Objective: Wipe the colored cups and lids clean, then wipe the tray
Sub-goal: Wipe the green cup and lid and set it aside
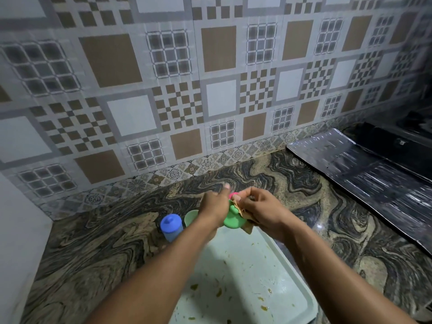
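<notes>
Centre: left hand (pixel 214 205), thumb raised, clasping a round green plastic piece (pixel 231 218); cup or lid not distinguishable through the blur. Beside it, right hand (pixel 259 206), fingers curled, pinching a crumpled tan cloth (pixel 248 224) against the right side of the green plastic piece. Just behind and between the two hands, a small pink plastic item (pixel 232 195), mostly hidden. Below both hands, the far end of a pale rectangular plastic tray (pixel 245 265), its floor speckled with yellowish-green food smears. Left of the tray, upright on the swirl-patterned granite counter (pixel 93 242), a blue plastic cup with knobbed blue lid (pixel 171 226); next to it a pale green open cup (pixel 189 217), partly behind the left forearm. Far right, well apart, a crinkled silver foil sheet (pixel 374 174) on the counter. Background: brown-and-grey patterned tiled wall (pixel 163 90).
</notes>
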`<state>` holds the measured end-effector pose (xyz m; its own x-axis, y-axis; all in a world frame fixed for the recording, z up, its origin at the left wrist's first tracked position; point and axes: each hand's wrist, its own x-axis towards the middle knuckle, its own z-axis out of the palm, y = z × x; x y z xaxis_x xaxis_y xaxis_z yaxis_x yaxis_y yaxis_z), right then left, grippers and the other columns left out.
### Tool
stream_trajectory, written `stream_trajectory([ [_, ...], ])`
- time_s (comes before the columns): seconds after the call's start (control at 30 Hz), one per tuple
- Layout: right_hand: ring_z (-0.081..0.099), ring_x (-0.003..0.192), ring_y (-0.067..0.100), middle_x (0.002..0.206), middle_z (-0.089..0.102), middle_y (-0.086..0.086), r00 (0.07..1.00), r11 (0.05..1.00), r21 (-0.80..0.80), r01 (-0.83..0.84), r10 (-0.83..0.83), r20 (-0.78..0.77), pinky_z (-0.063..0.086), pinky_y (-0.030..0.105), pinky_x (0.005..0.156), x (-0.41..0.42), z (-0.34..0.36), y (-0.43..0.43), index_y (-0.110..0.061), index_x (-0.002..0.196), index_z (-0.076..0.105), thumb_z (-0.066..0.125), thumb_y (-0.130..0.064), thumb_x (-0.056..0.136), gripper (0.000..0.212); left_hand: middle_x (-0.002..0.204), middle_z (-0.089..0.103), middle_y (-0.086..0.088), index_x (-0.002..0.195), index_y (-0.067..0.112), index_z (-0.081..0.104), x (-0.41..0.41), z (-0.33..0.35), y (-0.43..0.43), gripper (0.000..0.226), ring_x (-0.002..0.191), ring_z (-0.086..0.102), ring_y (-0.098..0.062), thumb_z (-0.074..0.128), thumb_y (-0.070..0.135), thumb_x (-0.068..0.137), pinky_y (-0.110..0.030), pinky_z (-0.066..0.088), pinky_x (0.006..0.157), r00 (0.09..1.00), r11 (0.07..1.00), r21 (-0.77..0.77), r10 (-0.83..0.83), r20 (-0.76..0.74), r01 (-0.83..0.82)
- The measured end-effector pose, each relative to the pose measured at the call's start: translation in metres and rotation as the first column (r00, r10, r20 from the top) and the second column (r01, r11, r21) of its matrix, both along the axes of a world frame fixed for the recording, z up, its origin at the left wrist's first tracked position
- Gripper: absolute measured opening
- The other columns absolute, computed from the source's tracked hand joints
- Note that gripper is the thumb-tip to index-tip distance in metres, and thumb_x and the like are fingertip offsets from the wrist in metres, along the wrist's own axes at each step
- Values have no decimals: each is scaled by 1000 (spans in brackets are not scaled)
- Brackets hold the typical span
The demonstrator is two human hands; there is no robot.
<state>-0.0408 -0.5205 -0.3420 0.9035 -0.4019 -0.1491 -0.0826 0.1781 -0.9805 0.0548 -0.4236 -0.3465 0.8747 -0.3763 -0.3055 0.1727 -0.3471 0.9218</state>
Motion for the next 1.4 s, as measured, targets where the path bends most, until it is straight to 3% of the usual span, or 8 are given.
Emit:
stream_trajectory([
  [0.17,61,64,24,83,66,23,914,920,89,381,-389,111,52,36,54,8,-19,42,-3,102,59,66,-21,95,20,115,68,-26,104,-9,67,-22,10,-8,43,103,63,-42,40,24,103,-36,47,80,824,816,-117,566,-43,-566],
  [0.33,49,40,22,69,57,21,983,980,86,182,-184,15,40,27,38,-8,-12,15,0,95,54,63,-13,96,16,71,69,-6,78,17,67,-9,-8,8,51,60,61,-19,45,58,98,-24,44,51,954,995,-99,-33,-298,4],
  [0.43,53,45,17,67,58,15,1000,1000,28,-6,7,-10,42,24,37,-9,4,-1,-1,95,56,64,-10,94,12,81,74,-9,80,16,69,4,-3,7,39,71,67,-25,61,54,84,-41,57,69,962,987,-81,-156,-225,141],
  [0.67,60,63,20,82,65,18,857,859,157,487,-505,102,49,31,50,1,-17,56,1,104,58,62,-16,97,19,91,72,-16,87,4,70,-13,-5,-13,38,84,69,-35,50,36,92,-42,57,75,852,846,-121,503,-145,-519],
  [0.93,46,39,21,63,56,16,1000,992,119,30,-30,-4,36,24,35,-9,0,2,0,95,55,60,-11,97,12,80,74,-7,87,13,71,11,-1,3,49,69,68,-24,57,60,87,-32,56,62,944,982,-42,-188,-271,184],
  [1.17,59,62,18,82,66,15,820,822,115,557,-567,78,47,31,48,10,-24,58,-8,98,57,64,-22,97,15,97,72,-17,84,4,70,-19,3,-11,43,91,67,-36,48,35,102,-36,47,73,892,891,-48,452,13,-451],
  [1.3,44,39,18,60,53,14,955,946,136,295,-295,-18,33,23,34,-4,-13,28,1,95,54,61,-12,97,15,75,70,-8,83,14,69,-9,-7,8,52,61,63,-22,50,60,96,-25,46,53,949,995,-93,8,-314,-39],
  [1.4,43,36,18,56,53,12,999,988,152,-16,23,-46,36,22,32,-10,3,5,-2,88,56,60,-11,96,12,86,76,-10,86,14,71,7,-3,12,53,76,71,-25,54,64,91,-39,60,73,937,980,-72,-197,-289,184],
])
